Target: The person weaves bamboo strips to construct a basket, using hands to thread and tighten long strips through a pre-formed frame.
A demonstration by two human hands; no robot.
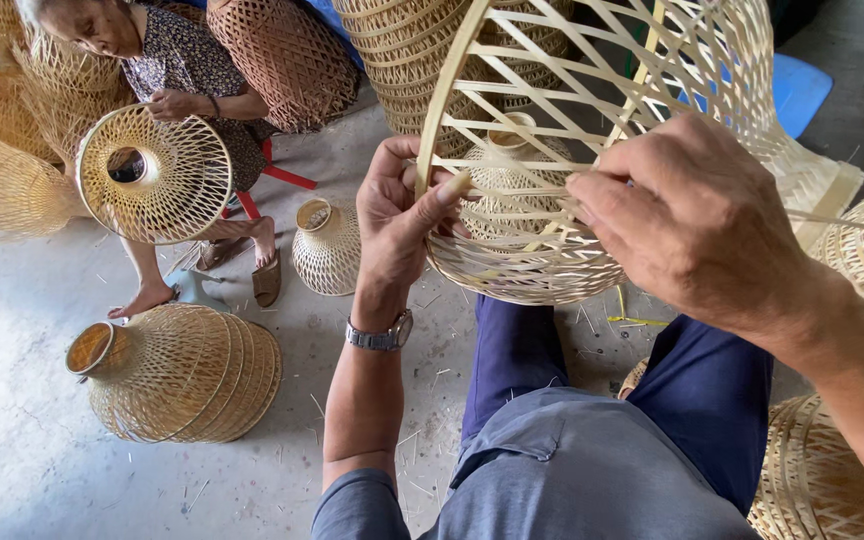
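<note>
Stacked baskets (177, 375) are lying on the floor (22, 300); left hand (397, 225) is gripping a woven bamboo shade (592, 150), right hand (692, 225) is pinching its strip (832, 220).

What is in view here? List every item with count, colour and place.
Woven shade in hand: one, pale bamboo, centre, above the lap.
Thin strip: one, pale, sticking out right of the right hand.
Stacked shades: one nested pile, tan, on the floor, lower left.
Small shade: one, pale, on the floor, centre left.
Co-worker's shade: one, pale, held by a seated person, upper left.
Wristwatch: one, silver, left wrist.
Left hand: grips the shade's rim.
Right hand: pinches at the weave.
</note>
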